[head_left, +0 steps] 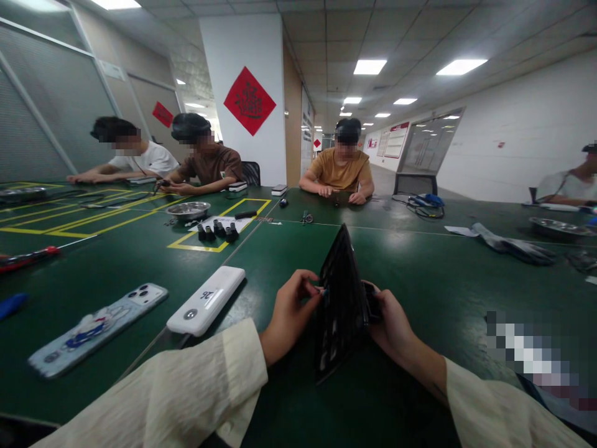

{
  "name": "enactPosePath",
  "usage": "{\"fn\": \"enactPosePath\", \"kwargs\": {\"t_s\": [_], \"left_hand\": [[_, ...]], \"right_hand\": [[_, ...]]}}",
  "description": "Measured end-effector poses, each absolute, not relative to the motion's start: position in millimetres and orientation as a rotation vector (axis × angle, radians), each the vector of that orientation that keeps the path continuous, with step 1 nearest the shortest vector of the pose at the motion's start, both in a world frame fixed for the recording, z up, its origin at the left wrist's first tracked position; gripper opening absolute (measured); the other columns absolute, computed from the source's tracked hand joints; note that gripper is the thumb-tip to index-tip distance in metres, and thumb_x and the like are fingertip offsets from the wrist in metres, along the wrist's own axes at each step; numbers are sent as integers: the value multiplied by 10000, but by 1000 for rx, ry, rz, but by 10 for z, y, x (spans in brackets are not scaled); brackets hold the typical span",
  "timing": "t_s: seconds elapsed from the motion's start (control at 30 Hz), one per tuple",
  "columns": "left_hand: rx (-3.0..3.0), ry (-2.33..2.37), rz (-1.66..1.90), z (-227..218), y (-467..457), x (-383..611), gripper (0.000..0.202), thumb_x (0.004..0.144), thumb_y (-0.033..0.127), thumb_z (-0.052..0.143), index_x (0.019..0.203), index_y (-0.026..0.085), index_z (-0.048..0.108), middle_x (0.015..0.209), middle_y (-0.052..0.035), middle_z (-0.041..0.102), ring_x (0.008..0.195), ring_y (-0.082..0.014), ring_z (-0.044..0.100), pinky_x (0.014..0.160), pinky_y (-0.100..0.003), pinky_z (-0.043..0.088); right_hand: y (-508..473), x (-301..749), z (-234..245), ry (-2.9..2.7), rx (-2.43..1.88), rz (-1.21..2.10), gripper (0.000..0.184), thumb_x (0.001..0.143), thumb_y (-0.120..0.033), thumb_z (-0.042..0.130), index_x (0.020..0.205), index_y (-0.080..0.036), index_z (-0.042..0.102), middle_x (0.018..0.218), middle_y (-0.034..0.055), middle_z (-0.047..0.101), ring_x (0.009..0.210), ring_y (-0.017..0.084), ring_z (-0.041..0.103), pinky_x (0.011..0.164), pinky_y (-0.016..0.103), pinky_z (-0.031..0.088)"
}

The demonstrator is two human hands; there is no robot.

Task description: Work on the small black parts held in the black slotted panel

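Note:
A thin black panel (342, 305) stands tilted on edge on the table in front of me, between my two hands. My left hand (296, 308) is at its left face, thumb and fingertips pinched together on something small with a bluish tip, too small to name. On the other side my right hand (394, 317) is closed around a black boxy part (372, 302) against the panel's right face. Whether that part is joined to the panel I cannot tell. The right fingertips are partly hidden behind it.
Left of my hands lie a white power bank (208, 302) and a phone in a patterned case (100, 330). Farther off are several black cylindrical parts (218, 231), a metal bowl (189, 210) and a red-handled screwdriver (46, 254). Co-workers sit around the green table (433, 274).

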State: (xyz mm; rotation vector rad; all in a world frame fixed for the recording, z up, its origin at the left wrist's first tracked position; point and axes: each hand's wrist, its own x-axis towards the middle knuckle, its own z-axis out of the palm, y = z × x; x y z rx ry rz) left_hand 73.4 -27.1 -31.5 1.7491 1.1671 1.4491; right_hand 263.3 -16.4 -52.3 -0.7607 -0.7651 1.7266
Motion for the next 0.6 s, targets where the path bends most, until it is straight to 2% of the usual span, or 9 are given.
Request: {"fn": "enactPosePath", "kwargs": {"t_s": [0.23,0.33,0.5,0.6], "left_hand": [[1747,1070,1412,-280,-303,754,109,757,111,526,833,180,489,778,0,557,822,-129,613,740,-244,499],[1786,1083,1384,-286,-292,742,101,749,93,515,805,173,490,828,-16,574,827,-124,607,740,-243,501],[1767,1103,1393,-294,-274,729,174,740,96,523,888,185,496,738,20,519,797,-123,612,740,-250,505],[1780,1076,1402,-288,-284,724,214,738,98,534,922,193,481,753,24,505,808,-125,614,766,-261,504]], "right_hand": [[-170,2619,-497,-727,-777,1712,245,702,-279,427,913,-225,538,709,5,588,553,173,530,404,250,353],[-178,2615,-481,-728,-776,1712,238,698,-270,427,904,-218,535,702,7,588,539,168,525,399,247,349],[-187,2625,-482,-733,-761,1725,227,705,-267,420,897,-220,531,699,6,591,534,164,524,404,243,349],[-187,2625,-473,-731,-777,1720,227,702,-269,425,893,-217,536,692,4,591,528,161,520,409,246,352]]}}
